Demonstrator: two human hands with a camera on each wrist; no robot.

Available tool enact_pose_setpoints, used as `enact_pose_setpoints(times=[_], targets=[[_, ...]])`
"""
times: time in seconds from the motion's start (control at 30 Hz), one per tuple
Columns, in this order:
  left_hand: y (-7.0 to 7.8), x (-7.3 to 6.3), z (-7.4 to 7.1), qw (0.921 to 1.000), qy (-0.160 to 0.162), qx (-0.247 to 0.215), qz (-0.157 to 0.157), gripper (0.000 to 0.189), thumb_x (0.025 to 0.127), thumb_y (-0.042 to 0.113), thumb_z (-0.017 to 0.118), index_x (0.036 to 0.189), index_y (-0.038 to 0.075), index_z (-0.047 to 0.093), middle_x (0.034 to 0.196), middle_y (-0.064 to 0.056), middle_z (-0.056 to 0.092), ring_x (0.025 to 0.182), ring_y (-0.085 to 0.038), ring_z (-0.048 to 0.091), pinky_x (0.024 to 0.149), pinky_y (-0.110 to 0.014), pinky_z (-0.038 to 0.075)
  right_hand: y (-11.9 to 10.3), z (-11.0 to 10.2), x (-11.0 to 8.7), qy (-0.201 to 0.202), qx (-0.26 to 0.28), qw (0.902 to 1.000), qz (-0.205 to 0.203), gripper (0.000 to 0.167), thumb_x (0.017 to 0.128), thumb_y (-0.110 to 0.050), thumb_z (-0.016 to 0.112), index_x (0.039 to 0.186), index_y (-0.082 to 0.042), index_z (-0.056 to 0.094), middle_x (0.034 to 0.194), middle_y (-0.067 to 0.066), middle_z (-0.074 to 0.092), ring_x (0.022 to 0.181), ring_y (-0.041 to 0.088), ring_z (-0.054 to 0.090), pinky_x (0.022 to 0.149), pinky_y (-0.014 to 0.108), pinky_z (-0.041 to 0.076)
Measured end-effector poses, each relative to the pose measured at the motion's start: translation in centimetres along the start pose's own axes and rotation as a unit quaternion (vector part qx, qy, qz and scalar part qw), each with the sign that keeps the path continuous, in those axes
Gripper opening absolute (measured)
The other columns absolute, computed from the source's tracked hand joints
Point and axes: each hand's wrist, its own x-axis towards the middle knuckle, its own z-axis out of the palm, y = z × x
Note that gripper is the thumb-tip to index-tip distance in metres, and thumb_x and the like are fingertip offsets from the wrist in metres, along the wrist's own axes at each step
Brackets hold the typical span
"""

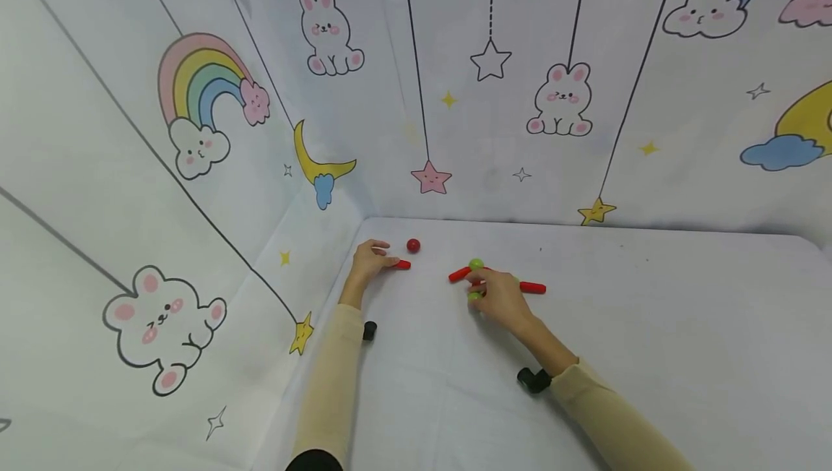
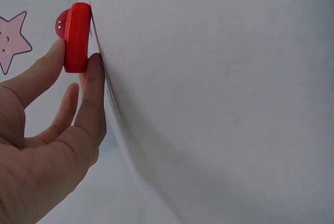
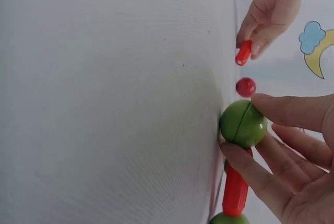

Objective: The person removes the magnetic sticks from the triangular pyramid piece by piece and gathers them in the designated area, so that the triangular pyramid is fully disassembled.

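My left hand (image 1: 370, 260) is at the far left of the table, pinching a short red rod (image 1: 403, 265) between thumb and finger; the rod shows large in the left wrist view (image 2: 77, 38). A red ball (image 1: 413, 245) lies just beyond that rod. Further right, my right hand (image 1: 500, 296) holds a green ball (image 3: 243, 124) between thumb and fingers. A red rod (image 3: 236, 187) runs from this ball toward another green ball (image 3: 229, 219). Around the right hand lie a red rod (image 1: 458, 274), a green ball (image 1: 477, 264) and a red rod (image 1: 533, 287), partly hidden by the hand.
The table has a white cloth (image 1: 650, 341). Behind it and on the left hang white sheets (image 1: 390, 110) printed with rabbits, stars and rainbows. Small black devices (image 1: 534, 381) sit at both wrists.
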Motion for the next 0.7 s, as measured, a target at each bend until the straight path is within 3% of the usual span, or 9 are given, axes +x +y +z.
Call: enact_pose_setpoints(times=[0.4, 0.7], targets=[[0.4, -0.2, 0.4, 0.9995, -0.006, 0.028, 0.016, 0.048, 0.087, 0.007, 0.083, 0.131, 0.003, 0.065, 0.125, -0.018, 0.064, 0.11, -0.031, 0.06, 0.096, -0.041, 0.055, -0.6, -0.1, -0.3, 0.007, -0.008, 0.9998, -0.017, 0.043, 0.082, 0.0, 0.084, 0.124, -0.004, 0.074, 0.105, 0.01, 0.077, 0.097, 0.029, 0.071, 0.07, 0.035, 0.061], [0.3, -0.2, 0.3, 0.9992, -0.016, 0.032, 0.017, 0.046, 0.089, 0.005, 0.08, 0.133, 0.004, 0.064, 0.128, -0.018, 0.062, 0.11, -0.032, 0.06, 0.099, -0.042, 0.055, -0.9, -1.4, -0.2, -0.004, 0.02, 0.9997, -0.012, 0.046, 0.085, -0.003, 0.085, 0.128, -0.003, 0.071, 0.127, 0.018, 0.068, 0.111, 0.035, 0.07, 0.083, 0.043, 0.062]])
